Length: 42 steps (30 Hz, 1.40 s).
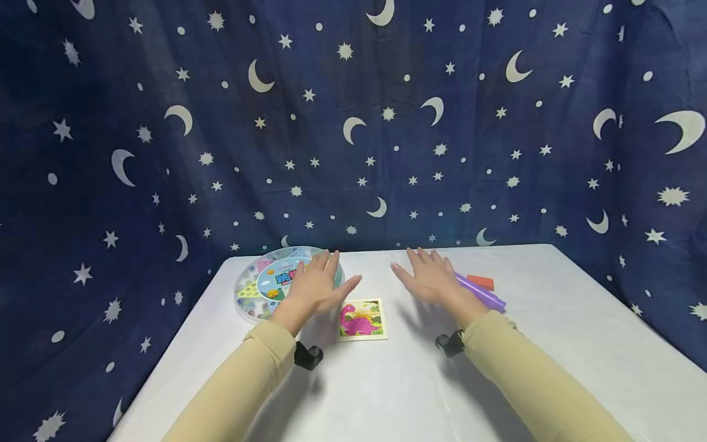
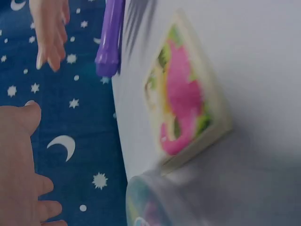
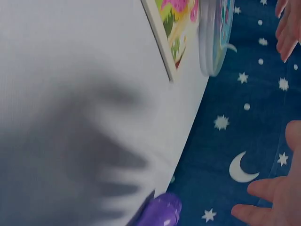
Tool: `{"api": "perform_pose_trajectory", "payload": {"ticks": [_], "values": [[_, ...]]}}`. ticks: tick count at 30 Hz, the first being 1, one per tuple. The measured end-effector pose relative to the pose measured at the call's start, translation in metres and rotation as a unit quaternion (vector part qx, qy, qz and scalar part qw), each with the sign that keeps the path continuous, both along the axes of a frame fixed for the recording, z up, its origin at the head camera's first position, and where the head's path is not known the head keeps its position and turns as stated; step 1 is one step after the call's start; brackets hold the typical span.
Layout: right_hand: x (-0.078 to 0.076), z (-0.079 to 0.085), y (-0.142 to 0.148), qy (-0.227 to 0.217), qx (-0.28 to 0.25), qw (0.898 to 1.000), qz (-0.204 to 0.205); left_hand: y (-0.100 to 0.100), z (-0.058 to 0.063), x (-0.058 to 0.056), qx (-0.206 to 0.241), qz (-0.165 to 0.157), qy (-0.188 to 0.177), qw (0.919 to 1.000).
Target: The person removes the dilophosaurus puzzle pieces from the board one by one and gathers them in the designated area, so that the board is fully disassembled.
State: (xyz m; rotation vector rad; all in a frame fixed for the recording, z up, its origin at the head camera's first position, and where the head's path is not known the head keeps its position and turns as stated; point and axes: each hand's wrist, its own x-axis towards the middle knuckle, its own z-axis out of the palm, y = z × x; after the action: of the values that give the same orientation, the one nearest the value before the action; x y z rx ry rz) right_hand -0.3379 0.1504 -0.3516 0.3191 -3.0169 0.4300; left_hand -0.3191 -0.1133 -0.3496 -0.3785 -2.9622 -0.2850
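Observation:
Both hands hover over the white table with nothing in them. My left hand (image 1: 313, 288), fingers straight and thumb spread, overlaps the right side of a round clear case (image 1: 243, 307) in the head view. My right hand (image 1: 431, 279) is stretched out the same way, beside a purple tube-like thing (image 1: 480, 292) that it partly covers. Between the hands lies a small square puzzle (image 1: 361, 319) with a pink dinosaur and a pale frame. In the left wrist view the puzzle (image 2: 183, 94) lies flat, the purple thing (image 2: 109, 42) beyond it.
A red-orange block (image 1: 480, 282) lies behind the purple thing. Small colourful pieces show inside the round case under its blue label. The white table (image 1: 375, 393) ends at a dark blue curtain (image 1: 309, 184) with moons and stars, which also hangs along both sides.

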Motion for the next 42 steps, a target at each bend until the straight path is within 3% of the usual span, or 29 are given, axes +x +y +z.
{"api": "perform_pose_trajectory", "payload": {"ticks": [8,12,17,26,30,33,42], "values": [[0.007,-0.012,-0.009,-0.009,-0.001,0.999,0.053,-0.006,-0.026,0.034,0.09,-0.033,0.018,0.9952],[0.01,-0.02,-0.014,-0.02,-0.022,0.996,0.079,-0.009,-0.044,0.053,0.142,-0.071,0.056,0.9857],[0.012,-0.028,-0.02,-0.028,-0.034,0.993,0.106,-0.008,-0.068,0.07,0.163,-0.106,0.096,0.9762],[0.015,-0.037,-0.041,-0.037,-0.069,0.989,0.123,-0.003,-0.096,0.075,0.153,-0.104,0.111,0.9765],[0.014,-0.041,-0.055,-0.034,-0.083,0.989,0.116,-0.002,-0.104,0.072,0.148,-0.127,0.14,0.9708],[0.009,-0.044,-0.068,-0.032,-0.086,0.988,0.124,-0.003,-0.108,0.071,0.136,-0.138,0.158,0.9681],[-0.002,-0.048,-0.095,-0.016,-0.05,0.987,0.153,0.001,-0.11,0.07,0.093,-0.133,0.161,0.9735]]}}
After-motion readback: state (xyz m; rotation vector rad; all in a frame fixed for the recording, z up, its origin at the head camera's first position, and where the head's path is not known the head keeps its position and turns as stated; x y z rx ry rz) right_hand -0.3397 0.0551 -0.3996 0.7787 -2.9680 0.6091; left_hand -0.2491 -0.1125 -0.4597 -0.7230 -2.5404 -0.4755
